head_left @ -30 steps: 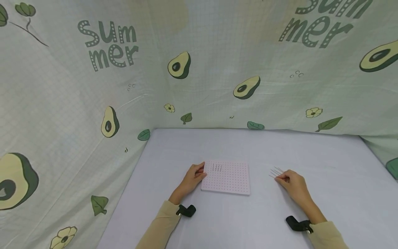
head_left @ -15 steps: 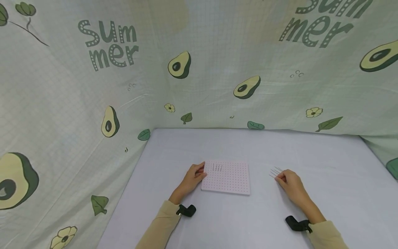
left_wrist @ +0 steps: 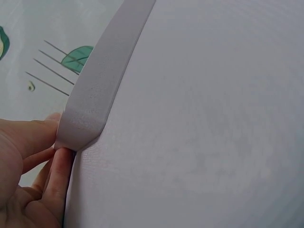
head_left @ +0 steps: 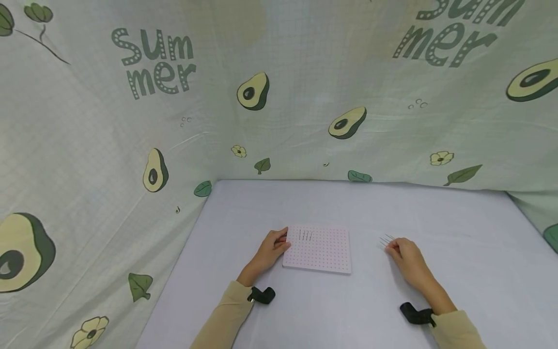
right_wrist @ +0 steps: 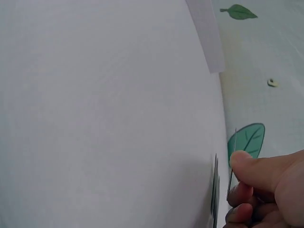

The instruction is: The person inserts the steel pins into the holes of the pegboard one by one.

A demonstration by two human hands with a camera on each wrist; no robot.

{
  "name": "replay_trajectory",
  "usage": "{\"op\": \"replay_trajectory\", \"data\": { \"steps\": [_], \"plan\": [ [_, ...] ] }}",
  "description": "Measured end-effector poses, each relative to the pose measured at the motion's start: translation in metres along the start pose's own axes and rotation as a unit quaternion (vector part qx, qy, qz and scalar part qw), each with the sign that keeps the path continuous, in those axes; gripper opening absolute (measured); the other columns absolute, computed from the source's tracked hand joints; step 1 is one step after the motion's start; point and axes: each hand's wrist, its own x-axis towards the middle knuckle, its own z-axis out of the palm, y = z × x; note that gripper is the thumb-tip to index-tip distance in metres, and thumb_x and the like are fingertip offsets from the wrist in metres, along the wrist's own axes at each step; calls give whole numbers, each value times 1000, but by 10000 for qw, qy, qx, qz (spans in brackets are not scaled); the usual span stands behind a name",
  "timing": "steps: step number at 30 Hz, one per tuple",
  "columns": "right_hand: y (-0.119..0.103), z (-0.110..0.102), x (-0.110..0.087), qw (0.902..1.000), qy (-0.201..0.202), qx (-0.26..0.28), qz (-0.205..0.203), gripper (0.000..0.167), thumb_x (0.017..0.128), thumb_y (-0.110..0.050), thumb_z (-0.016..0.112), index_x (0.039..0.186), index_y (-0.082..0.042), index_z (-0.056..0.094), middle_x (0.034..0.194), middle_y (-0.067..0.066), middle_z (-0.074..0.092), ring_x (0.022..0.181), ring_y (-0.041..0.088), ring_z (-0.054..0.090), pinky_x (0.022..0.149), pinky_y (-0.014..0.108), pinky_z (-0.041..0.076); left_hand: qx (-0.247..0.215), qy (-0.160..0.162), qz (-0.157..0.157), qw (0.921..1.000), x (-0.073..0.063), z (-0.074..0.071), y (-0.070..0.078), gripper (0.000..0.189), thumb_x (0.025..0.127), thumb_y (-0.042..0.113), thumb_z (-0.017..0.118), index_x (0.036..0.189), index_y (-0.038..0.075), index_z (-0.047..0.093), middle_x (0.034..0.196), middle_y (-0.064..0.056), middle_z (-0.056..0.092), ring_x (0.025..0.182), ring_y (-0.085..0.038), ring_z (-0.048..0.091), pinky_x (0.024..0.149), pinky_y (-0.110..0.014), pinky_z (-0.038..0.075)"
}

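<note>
A pale pink pegboard [head_left: 317, 254] with a grid of small holes lies on the table. My left hand [head_left: 263, 254] grips its left edge, thumb on top and fingers against the underside, as the left wrist view shows. Several thin needles [left_wrist: 54, 72] stand in a row in the board near its upper left corner. To the right of the board, my right hand [head_left: 410, 261] pinches a single needle [right_wrist: 235, 137] between thumb and finger. Close beside those fingertips, several loose needles [right_wrist: 214, 190] lie on the table, partly overlapped by the hand in the head view.
A white cloth covers the table [head_left: 331, 310]. Behind it and along the left hangs a pale curtain [head_left: 296, 72] printed with avocados and leaves. A black wrist camera [head_left: 261, 295] sits on the left wrist and another black camera [head_left: 416, 314] on the right.
Less of the needle ends sticks out left of the right fingertips than before. My right hand has barely shifted; my left hand and the board stay in place.
</note>
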Motion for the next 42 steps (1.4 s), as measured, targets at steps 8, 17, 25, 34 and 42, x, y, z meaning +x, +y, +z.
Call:
{"op": "replay_trajectory", "data": {
  "steps": [8, 17, 25, 34, 42],
  "plan": [
    [-8, -3, 0, 9961, -117, 876, 80, 12, 101, -5, 58, 101, 7, 60, 89, 11, 61, 79, 12, 51, 63, 23, 45, -66, -99, 0, 9999, -1, -4, 10, 51, 98, -5, 57, 142, -19, 37, 120, -31, 46, 116, -43, 52, 101, -42, 48],
    [-17, -3, 5, 9713, -515, 2319, -86, 18, 104, -7, 53, 106, 11, 57, 89, 12, 59, 76, 11, 49, 60, 22, 44, -19, -120, 42, 9999, -3, -6, 19, 50, 98, -6, 57, 141, -21, 37, 121, -33, 46, 116, -45, 51, 101, -42, 49],
    [-26, 4, 10, 9497, -897, 2999, 49, 21, 103, -10, 55, 105, 11, 56, 85, 11, 56, 73, 12, 50, 58, 26, 46, 21, -82, 5, 10000, 3, 0, -7, 51, 98, -5, 57, 142, -20, 36, 122, -31, 45, 116, -43, 52, 102, -39, 49],
    [-39, 16, 23, 9405, -964, 3226, -462, 10, 101, 1, 54, 98, 11, 55, 87, 17, 59, 77, 18, 58, 64, 25, 52, -58, -35, -12, 10000, 5, 3, -30, 54, 99, 4, 61, 146, -12, 40, 122, -22, 47, 117, -36, 54, 101, -28, 50],
    [-52, 34, 45, 9423, -900, 3099, -892, 4, 96, 7, 58, 94, 8, 55, 84, 12, 60, 75, 22, 61, 62, 22, 53, 5, -51, -81, 10000, 6, 1, -28, 55, 99, 6, 62, 147, -9, 40, 122, -19, 48, 116, -32, 54, 101, -26, 49]
  ]
}}
